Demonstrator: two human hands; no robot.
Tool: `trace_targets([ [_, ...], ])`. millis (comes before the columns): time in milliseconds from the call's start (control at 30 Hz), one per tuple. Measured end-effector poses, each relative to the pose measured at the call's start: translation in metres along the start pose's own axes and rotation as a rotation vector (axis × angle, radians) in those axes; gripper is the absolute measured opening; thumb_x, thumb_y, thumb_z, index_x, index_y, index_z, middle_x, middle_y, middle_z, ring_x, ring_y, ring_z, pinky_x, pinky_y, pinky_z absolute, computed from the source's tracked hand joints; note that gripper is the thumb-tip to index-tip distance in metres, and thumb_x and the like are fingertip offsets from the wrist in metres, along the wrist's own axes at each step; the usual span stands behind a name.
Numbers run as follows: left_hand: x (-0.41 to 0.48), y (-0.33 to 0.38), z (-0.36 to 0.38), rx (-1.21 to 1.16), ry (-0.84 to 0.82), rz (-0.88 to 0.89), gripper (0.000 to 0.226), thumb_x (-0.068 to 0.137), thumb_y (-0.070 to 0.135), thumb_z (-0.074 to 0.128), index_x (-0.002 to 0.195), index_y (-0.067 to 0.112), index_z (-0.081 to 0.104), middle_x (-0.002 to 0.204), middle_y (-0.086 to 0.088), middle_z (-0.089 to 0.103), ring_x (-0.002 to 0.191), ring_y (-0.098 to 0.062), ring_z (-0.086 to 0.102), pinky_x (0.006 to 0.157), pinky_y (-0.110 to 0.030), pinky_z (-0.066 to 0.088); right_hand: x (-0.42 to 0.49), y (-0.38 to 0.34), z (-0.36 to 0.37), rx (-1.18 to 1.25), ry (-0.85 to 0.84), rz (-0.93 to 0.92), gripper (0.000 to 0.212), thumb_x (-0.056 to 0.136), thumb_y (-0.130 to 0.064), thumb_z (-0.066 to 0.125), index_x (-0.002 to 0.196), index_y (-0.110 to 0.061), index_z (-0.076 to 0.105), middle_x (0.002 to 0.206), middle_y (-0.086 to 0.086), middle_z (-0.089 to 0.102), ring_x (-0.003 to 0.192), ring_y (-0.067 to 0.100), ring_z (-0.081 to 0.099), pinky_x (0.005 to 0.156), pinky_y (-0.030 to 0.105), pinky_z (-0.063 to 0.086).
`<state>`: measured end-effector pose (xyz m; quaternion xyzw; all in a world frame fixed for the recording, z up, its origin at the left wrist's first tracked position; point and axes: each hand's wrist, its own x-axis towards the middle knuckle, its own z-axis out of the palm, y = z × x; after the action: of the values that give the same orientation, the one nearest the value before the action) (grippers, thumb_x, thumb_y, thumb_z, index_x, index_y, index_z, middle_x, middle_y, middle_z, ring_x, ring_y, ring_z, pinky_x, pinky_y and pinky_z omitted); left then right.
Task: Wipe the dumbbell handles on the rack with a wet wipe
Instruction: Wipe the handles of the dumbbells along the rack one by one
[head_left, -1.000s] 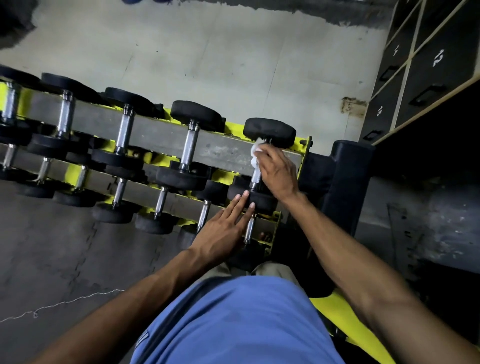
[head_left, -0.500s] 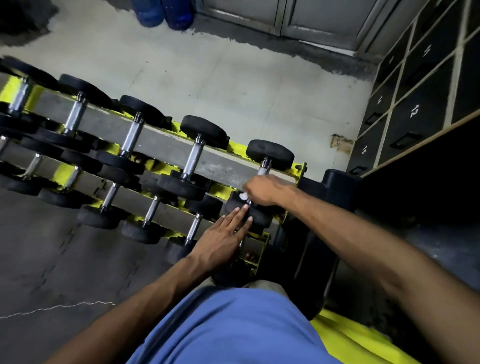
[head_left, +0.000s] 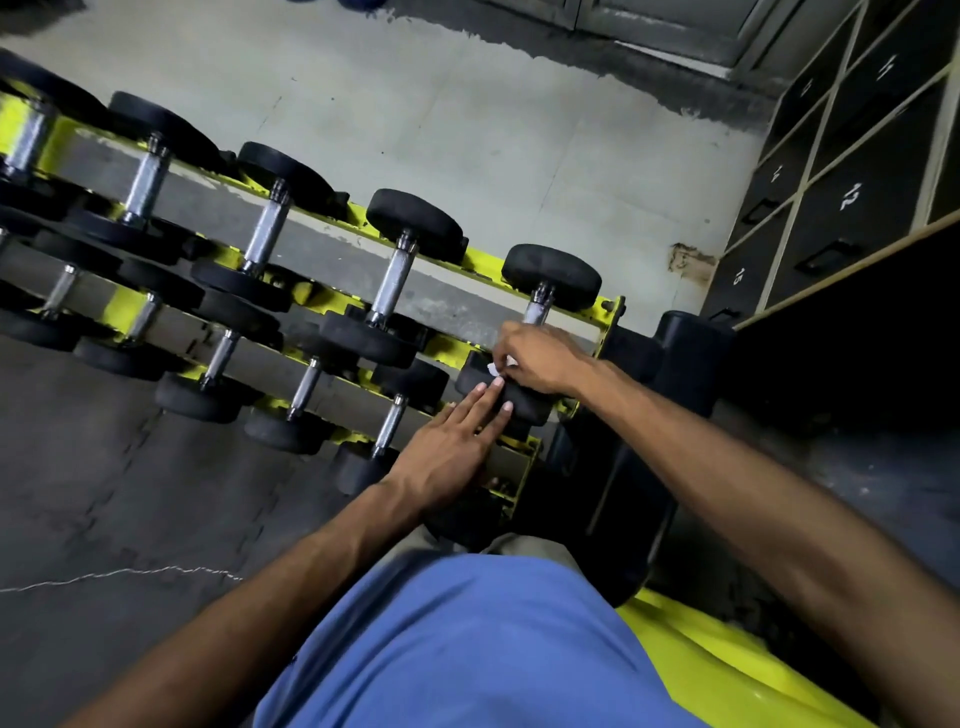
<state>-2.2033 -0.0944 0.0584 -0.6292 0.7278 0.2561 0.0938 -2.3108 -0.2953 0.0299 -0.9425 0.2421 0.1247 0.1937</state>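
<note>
A yellow and grey rack (head_left: 332, 244) holds several black dumbbells with chrome handles in two tiers. My right hand (head_left: 540, 358) grips the handle of the rightmost top dumbbell (head_left: 553, 275) near its lower end, with a white wet wipe (head_left: 497, 368) bunched under the fingers; only a scrap of the wipe shows. My left hand (head_left: 449, 449) lies flat with straight fingers, its fingertips touching the near black head of that dumbbell (head_left: 524, 408). The lower part of the handle is hidden by my right hand.
Black numbered lockers (head_left: 852, 197) stand at the right. A black padded bench (head_left: 680, 364) sits right beside the rack's end, with a yellow frame (head_left: 717, 660) below it. Pale concrete floor (head_left: 467, 114) lies behind the rack, dark rubber matting (head_left: 130, 493) in front.
My right hand has slid with the wipe down the handle, from just under the far head to the near head. My left hand has stayed on the near head.
</note>
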Motion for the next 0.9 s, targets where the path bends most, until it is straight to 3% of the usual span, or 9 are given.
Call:
trace_targets([
  [167,-0.001,-0.006,-0.001,0.012,0.001,0.036,0.085,0.105,0.029,0.051,0.168,0.015,-0.005,0.171,-0.013,-0.026,0.161,-0.026,-0.013,0.131,-0.042,0.013,-0.027,-0.007,0.05,0.349,0.307,0.43,0.009,0.087,-0.026,0.07,0.088,-0.024,0.061,0.093,-0.001,0.071,0.086,0.026,0.067,0.072,0.038,0.054],
  [300,-0.001,-0.008,0.004,0.017,0.017,0.044,0.088,0.102,0.024,0.056,0.168,0.015,-0.003,0.171,-0.014,-0.024,0.162,-0.027,-0.011,0.13,-0.042,0.016,-0.025,0.001,0.081,0.75,0.331,0.739,0.01,0.087,-0.012,0.067,0.092,-0.018,0.073,0.092,0.001,0.075,0.087,0.021,0.068,0.076,0.034,0.054],
  [400,-0.002,-0.008,0.003,0.013,0.033,0.044,0.084,0.103,0.022,0.052,0.168,0.014,0.0,0.172,-0.015,-0.022,0.162,-0.028,-0.01,0.13,-0.041,0.018,-0.014,0.004,0.081,1.26,0.403,0.802,0.013,0.09,-0.008,0.066,0.081,-0.017,0.071,0.075,0.001,0.07,0.067,0.02,0.061,0.066,0.032,0.047],
  [500,-0.002,-0.01,0.004,0.019,0.041,0.058,0.086,0.103,0.019,0.054,0.168,0.015,-0.002,0.171,-0.014,-0.024,0.162,-0.027,-0.01,0.13,-0.041,0.019,0.011,0.019,0.053,1.827,0.544,0.894,0.024,0.099,0.0,0.049,0.089,-0.015,0.065,0.078,0.006,0.067,0.063,0.016,0.06,0.062,0.027,0.05],
  [567,-0.002,-0.01,0.004,0.029,0.032,0.055,0.088,0.102,0.02,0.056,0.168,0.016,-0.003,0.171,-0.013,-0.025,0.161,-0.026,-0.011,0.13,-0.041,0.019,0.034,0.031,0.04,2.254,0.575,0.832,0.028,0.099,-0.002,0.038,0.095,-0.006,0.065,0.083,0.015,0.073,0.07,0.024,0.07,0.072,0.037,0.055],
  [633,-0.001,-0.009,0.005,0.018,0.04,0.052,0.089,0.1,0.021,0.057,0.168,0.015,0.0,0.172,-0.013,-0.022,0.162,-0.027,-0.009,0.13,-0.042,0.021,0.046,0.035,0.035,2.453,0.555,0.741,0.029,0.098,-0.013,0.037,0.094,-0.005,0.066,0.082,0.015,0.073,0.069,0.026,0.071,0.079,0.042,0.053],
  [767,0.0,-0.01,0.005,0.01,0.055,0.064,0.086,0.097,0.022,0.056,0.168,0.015,0.009,0.173,-0.013,-0.014,0.162,-0.027,-0.002,0.128,-0.044,0.025,0.05,0.03,0.044,2.47,0.644,0.768,0.03,0.096,-0.013,0.038,0.098,-0.004,0.066,0.083,0.014,0.072,0.068,0.024,0.07,0.072,0.037,0.054],
  [833,0.001,-0.013,0.005,0.01,0.069,0.071,0.086,0.096,0.022,0.057,0.168,0.014,0.012,0.173,-0.013,-0.012,0.162,-0.028,0.001,0.128,-0.044,0.027,0.046,0.02,0.051,2.2,0.879,0.887,0.021,0.096,-0.008,0.047,0.1,-0.005,0.067,0.086,0.012,0.07,0.071,0.022,0.066,0.068,0.033,0.052],
  [900,0.0,-0.015,0.007,0.001,0.071,0.083,0.088,0.095,0.024,0.061,0.168,0.013,0.013,0.173,-0.013,-0.011,0.162,-0.028,0.002,0.128,-0.043,0.027,0.033,0.008,0.058,1.665,1.111,0.916,0.004,0.094,-0.012,0.063,0.095,-0.01,0.066,0.085,0.003,0.068,0.071,0.013,0.059,0.068,0.029,0.048],
])
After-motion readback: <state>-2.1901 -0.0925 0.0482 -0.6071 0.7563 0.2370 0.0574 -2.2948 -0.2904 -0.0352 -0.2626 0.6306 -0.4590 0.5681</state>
